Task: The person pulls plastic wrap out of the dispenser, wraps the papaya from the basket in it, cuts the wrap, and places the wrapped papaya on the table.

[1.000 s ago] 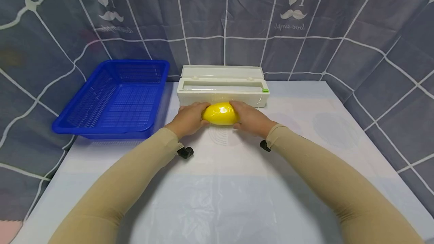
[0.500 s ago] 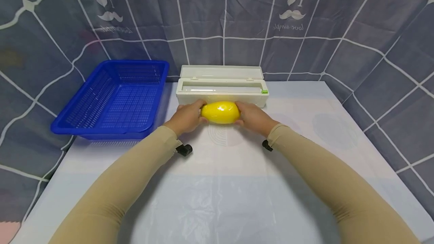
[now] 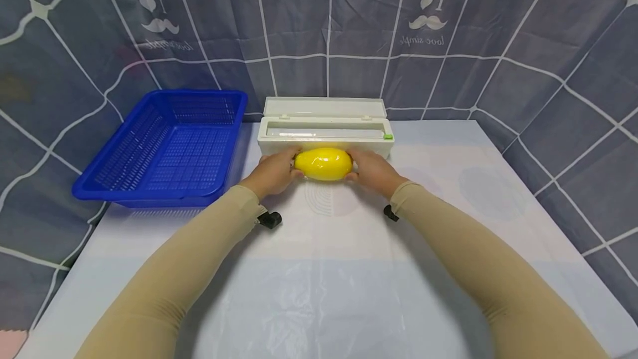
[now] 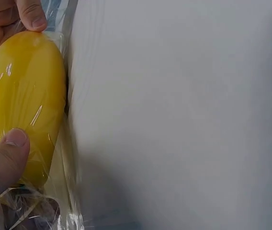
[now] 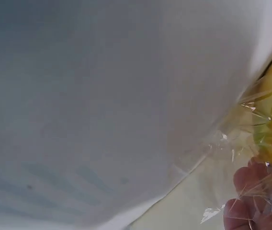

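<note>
A glossy, oval yellow fruit (image 3: 324, 164) is wrapped in clear cling film (image 4: 42, 203), just in front of the cling film dispenser (image 3: 284, 147). My left hand (image 3: 276, 173) grips its left end; in the left wrist view the thumb presses on the yellow skin through the film. The right hand (image 3: 372, 172) holds the other end, and its fingertips (image 5: 245, 179) show among crumpled film in the right wrist view. Greenish colour tints the fruit near that end. White and long, the dispenser has its lid raised and a green slide cutter (image 3: 387, 137) at the right of its rim.
A blue plastic basket (image 3: 219, 184) stands left of the dispenser, close to my left forearm. Under everything lies a pale tablecloth (image 3: 319, 292). A grey curtain (image 3: 448, 82) with white grid lines rises right behind the table and along its sides.
The fruit has turned slightly between my hands, and its film looks smoother over the front. Both hands have shifted a little at the ends. The dispenser and basket have stayed put.
</note>
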Available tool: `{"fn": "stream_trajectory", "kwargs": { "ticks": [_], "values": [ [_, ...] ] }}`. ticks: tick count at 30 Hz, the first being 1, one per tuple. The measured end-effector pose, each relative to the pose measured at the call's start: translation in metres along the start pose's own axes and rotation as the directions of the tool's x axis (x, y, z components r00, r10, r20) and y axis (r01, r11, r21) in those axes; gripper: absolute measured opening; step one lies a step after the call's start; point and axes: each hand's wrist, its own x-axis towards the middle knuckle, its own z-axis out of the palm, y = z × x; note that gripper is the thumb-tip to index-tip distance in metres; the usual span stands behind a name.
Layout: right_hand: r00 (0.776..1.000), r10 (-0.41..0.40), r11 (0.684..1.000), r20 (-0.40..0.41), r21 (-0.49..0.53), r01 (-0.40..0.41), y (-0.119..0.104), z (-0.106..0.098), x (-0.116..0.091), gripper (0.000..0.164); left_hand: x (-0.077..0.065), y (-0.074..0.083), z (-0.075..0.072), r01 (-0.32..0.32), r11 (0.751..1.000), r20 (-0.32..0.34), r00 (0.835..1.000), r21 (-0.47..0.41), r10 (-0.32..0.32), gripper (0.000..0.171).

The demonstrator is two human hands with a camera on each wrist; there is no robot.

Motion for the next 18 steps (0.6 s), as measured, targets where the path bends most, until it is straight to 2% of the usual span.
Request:
{"fn": "stream_trajectory", "kwargs": {
  "ticks": [3,13,18],
  "values": [
    [1.0,-0.006,1.0,0.005,-0.012,0.006,0.0016,-0.0004,0.0007,0.071,0.0013,-0.0018,0.0005,0.003,1.0,-0.005,1.0,-0.025,-0.003,0.065],
    [0.998,-0.068,0.995,-0.015,-0.068,0.067,0.0039,-0.0036,0.0029,0.067,0.0057,-0.0059,-0.0034,0.004,1.0,0.037,0.999,0.001,-0.004,0.066],
    [0.997,-0.07,0.995,-0.012,-0.072,0.069,0.0045,-0.0041,0.0037,0.063,0.0077,-0.0067,-0.0057,0.006,1.0,0.05,0.999,-0.001,-0.006,0.066]
  ]
}}
